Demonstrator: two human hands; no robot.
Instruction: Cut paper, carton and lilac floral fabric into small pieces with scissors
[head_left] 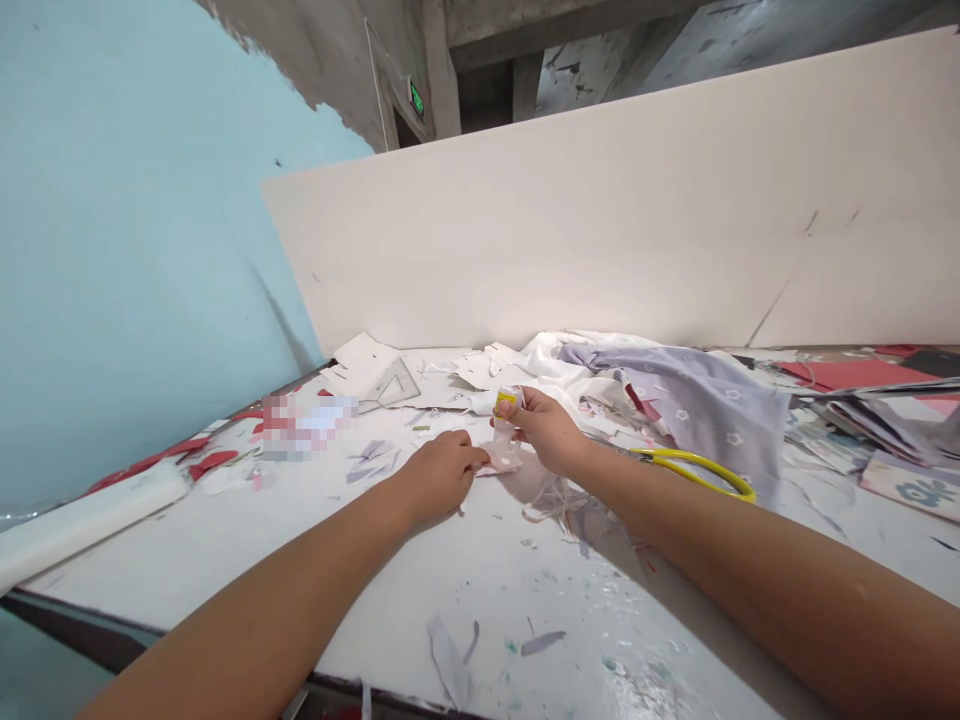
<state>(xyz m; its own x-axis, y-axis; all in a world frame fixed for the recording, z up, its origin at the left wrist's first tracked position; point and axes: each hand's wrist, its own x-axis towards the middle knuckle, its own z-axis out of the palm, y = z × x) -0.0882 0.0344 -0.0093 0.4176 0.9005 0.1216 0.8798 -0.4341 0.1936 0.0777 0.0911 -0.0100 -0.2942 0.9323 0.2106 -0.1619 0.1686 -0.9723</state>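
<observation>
My right hand [547,430] is shut on a small white tube with a yellow label [507,404], which it holds upright above the table. Just below the tube lies a crumpled pale pink piece of paper [502,458]. My left hand [439,475] rests on the white table [480,590], its fingertips at the edge of that paper. Whether those fingers grip the paper is hidden. To the right of my right forearm lie yellow-handled scissors [697,470], touching neither hand.
Lilac patterned fabric [694,415] and white paper offcuts [480,370] lie behind my hands, with a clear plastic triangle ruler [390,385] at back left. Red sheets [855,375] and papers sit at right. Scraps litter the table. A white board [600,220] and a pale blue wall [135,250] rise behind.
</observation>
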